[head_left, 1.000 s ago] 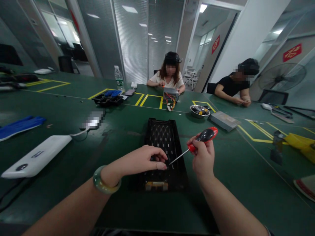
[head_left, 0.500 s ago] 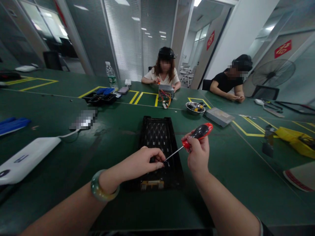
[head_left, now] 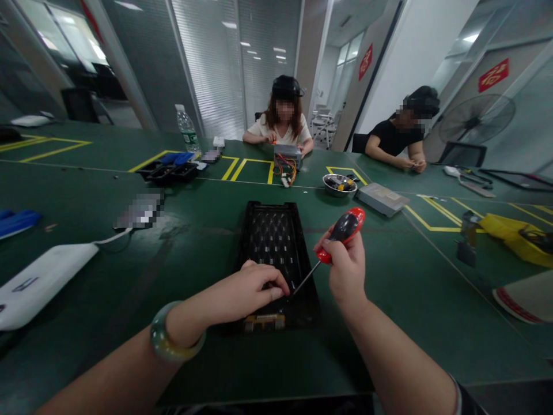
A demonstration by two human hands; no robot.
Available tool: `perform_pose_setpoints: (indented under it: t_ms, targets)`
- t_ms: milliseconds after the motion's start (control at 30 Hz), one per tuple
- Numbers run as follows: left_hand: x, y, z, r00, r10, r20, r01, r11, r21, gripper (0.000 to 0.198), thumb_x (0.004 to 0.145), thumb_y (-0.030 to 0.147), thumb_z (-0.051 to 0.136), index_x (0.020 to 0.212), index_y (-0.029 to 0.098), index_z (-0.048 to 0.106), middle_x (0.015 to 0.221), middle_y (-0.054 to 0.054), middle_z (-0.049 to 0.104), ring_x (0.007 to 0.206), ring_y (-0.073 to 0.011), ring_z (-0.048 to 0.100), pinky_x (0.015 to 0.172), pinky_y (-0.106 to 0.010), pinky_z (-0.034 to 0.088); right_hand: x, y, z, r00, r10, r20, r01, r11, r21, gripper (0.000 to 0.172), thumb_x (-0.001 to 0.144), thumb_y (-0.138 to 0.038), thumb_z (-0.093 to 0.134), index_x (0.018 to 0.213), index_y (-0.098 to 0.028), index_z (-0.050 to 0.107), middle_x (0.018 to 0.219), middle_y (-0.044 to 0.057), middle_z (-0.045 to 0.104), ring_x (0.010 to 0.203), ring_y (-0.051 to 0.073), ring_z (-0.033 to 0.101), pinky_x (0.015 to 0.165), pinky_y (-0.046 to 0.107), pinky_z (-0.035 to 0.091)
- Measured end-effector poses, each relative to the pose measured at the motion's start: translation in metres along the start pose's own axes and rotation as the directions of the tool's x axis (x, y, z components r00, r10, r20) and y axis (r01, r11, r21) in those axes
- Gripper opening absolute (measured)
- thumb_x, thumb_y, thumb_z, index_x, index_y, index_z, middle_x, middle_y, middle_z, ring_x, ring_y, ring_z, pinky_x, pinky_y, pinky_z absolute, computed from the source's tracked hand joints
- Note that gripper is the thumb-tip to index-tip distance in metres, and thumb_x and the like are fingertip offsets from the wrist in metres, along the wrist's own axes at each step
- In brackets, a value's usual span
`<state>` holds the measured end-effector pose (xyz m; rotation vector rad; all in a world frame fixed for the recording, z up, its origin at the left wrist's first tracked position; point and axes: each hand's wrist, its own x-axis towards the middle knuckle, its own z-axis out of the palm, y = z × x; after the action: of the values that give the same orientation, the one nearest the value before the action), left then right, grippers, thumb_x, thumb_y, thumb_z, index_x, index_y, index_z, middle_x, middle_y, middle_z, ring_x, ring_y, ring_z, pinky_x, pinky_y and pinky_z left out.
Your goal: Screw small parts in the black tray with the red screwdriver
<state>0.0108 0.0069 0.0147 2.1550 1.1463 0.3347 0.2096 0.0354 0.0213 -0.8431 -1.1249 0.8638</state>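
In my right hand is a screwdriver with a red and black handle, its thin shaft slanting down to the left. The tip meets the right side of a black plastic tray-like casing, which lies lengthwise in front of me. My left hand rests over the casing's near half, thumb and forefinger drawn together beside the screwdriver tip. Whatever those fingertips hold, if anything, is too small to make out. A yellowish-brown connector strip sits at the casing's near end.
Left on the green table lie a white power bank, a cabled phone and a blue glove. Farther off are a black parts tray, a metal bowl and a grey metal box. Two people sit opposite.
The screwdriver tip has shifted slightly toward me and to the right on the casing, and its handle stands steeper. My left fingertips have come a little nearer too. The view has shifted slightly.
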Motion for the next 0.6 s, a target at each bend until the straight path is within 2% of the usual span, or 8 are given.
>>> perform_pose_setpoints:
  t_ms: [167,267,400,600]
  targets:
    - [0.0,0.001,0.004,0.996,-0.01,0.094,0.011,1.0,-0.008,0.016,0.093,0.025,0.064,0.096,0.031,0.078,0.108,0.003,0.07,0.108,-0.0196,0.058,0.102,-0.035,0.028,-0.001,0.003,-0.003,1.0,-0.008,0.02,0.009,1.0,-0.021,0.017,0.075,-0.017,0.059,0.091,-0.022,0.055,0.07,-0.006,0.059,0.059,0.013,0.057,0.061,0.029,0.045]
    - [0.0,0.003,0.008,0.995,-0.052,0.081,0.05,0.998,0.026,0.016,0.09,0.026,0.068,0.092,0.036,0.08,0.111,0.002,0.065,0.113,-0.0227,0.053,0.104,-0.039,0.024,-0.002,0.006,-0.005,0.997,-0.047,0.068,0.052,0.996,-0.072,0.019,0.074,-0.014,0.058,0.091,-0.022,0.055,0.067,-0.006,0.059,0.058,0.014,0.056,0.061,0.03,0.044]
    - [0.001,0.004,0.012,0.992,-0.106,0.071,0.104,0.994,0.032,0.014,0.088,0.03,0.069,0.089,0.039,0.08,0.109,0.002,0.064,0.113,-0.0242,0.051,0.1,-0.04,0.026,-0.005,0.007,-0.006,0.992,-0.061,0.108,0.075,0.989,-0.125,0.021,0.074,-0.013,0.058,0.093,-0.023,0.054,0.068,-0.005,0.06,0.059,0.015,0.055,0.061,0.032,0.045]
    - [0.004,0.003,0.014,0.984,-0.167,0.065,0.166,0.986,0.032,0.008,0.084,0.036,0.072,0.085,0.036,0.08,0.109,0.002,0.065,0.112,-0.0249,0.052,0.099,-0.041,0.026,-0.006,0.008,-0.006,0.991,-0.071,0.117,0.088,0.985,-0.147,0.021,0.075,-0.013,0.056,0.094,-0.023,0.054,0.069,-0.005,0.06,0.06,0.016,0.055,0.062,0.033,0.045]
